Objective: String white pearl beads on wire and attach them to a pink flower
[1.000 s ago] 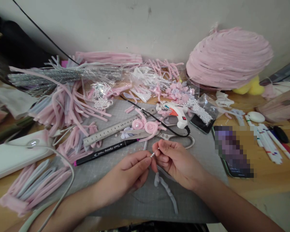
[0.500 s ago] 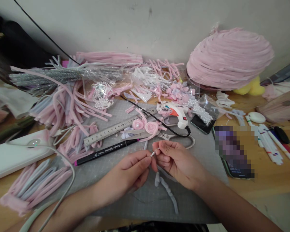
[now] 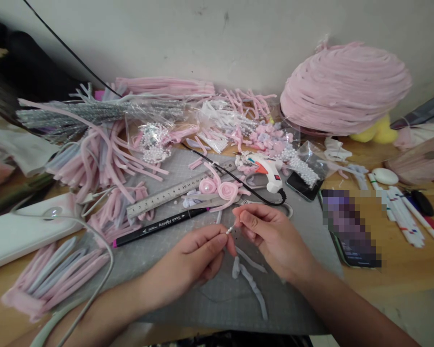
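Since the earlier frame, the right hand (image 3: 275,241) has moved slightly to the right, exposing more of a pale grey fuzzy strip (image 3: 252,260) beneath it; the left hand (image 3: 198,255) holds its position. The left thumb and forefinger pinch a short strand of small, round, white pearl-like beads (image 3: 229,231). The strand lies between the two hands, projecting from the left fingertips up toward the right ones. The right fingers are curled with the thumb laid close to them, at the strand's upper end; whether they grip it cannot be told. A second grey fuzzy strip (image 3: 253,291), bunched at its top, extends downward from just below the left fingertips.

Both hands are above a grey gridded cutting mat (image 3: 292,313). Just beyond them lie a black, purple-tipped marker (image 3: 162,226), a silver metal ruler (image 3: 169,189) and two pink spiral fuzzy rosettes (image 3: 226,190). A white glue gun with an orange trigger (image 3: 273,176) is farther back. A large, pink, rounded fuzzy mass (image 3: 343,91) stands near the wall, well apart from the hands.
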Demonstrator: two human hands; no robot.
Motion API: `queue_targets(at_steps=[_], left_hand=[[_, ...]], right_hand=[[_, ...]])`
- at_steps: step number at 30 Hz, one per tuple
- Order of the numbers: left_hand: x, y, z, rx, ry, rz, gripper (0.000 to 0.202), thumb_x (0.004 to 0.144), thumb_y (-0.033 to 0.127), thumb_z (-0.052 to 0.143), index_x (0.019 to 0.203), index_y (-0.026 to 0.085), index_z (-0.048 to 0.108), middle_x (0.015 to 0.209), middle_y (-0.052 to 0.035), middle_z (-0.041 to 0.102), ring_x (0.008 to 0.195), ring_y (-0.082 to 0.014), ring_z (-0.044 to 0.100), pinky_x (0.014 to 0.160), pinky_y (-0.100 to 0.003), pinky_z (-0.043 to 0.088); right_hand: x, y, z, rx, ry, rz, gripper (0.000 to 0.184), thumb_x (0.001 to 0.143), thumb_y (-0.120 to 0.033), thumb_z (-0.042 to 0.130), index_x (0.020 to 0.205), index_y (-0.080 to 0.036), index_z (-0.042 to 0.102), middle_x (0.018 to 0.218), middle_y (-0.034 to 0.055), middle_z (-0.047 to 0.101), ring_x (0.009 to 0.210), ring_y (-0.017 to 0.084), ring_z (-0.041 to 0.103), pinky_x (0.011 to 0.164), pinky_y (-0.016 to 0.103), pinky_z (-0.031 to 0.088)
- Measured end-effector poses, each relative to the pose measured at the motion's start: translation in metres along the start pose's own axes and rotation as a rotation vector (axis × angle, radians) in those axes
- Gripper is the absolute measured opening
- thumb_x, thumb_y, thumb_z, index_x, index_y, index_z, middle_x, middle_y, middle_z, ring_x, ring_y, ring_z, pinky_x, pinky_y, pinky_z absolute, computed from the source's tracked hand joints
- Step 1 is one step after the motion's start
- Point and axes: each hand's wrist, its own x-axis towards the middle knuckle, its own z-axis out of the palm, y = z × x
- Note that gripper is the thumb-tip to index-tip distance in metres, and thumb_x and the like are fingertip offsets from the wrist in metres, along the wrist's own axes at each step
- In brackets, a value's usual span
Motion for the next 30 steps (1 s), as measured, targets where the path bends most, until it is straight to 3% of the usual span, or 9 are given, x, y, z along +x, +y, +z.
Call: queue_targets(at_steps=[5,18,30], left_hand=[[0.0,-0.002,-0.001,-0.003,-0.01,-0.009,0.029,0.085,0.042,0.041,0.076,0.017,0.051,0.043,0.0095,0.035,0.036,-0.0039,0.026,0.035,-0.015,0.018],[0.0,0.0,0.001,-0.008,-0.009,-0.015,0.028,0.085,0.041,0.04,0.076,0.016,0.051,0.042,0.0097,0.033,0.035,-0.004,0.025,0.034,-0.015,0.019],[0.0,0.0,0.001,-0.005,-0.004,-0.015,0.027,0.085,0.04,0.04,0.075,0.017,0.051,0.042,0.0097,0.033,0.035,-0.0039,0.024,0.033,-0.013,0.019]], right_hand=[[-0.002,-0.002,-0.001,-0.266,0.051,-0.093,0.01,0.071,-0.028,0.067,0.077,-0.021,0.071,0.062,-0.0018,0.062,0.05,0.006,0.043,0.049,0.02,0.034],[-0.001,-0.002,-0.001,-0.293,0.043,-0.088,0.014,0.072,-0.032,0.065,0.079,-0.02,0.07,0.064,-0.0016,0.064,0.048,0.005,0.041,0.048,0.019,0.034],[-0.002,-0.012,0.0,-0.536,0.064,-0.16,0.013,0.073,-0.027,0.062,0.079,-0.02,0.07,0.068,0.0002,0.068,0.061,0.011,0.058,0.059,0.023,0.044]])
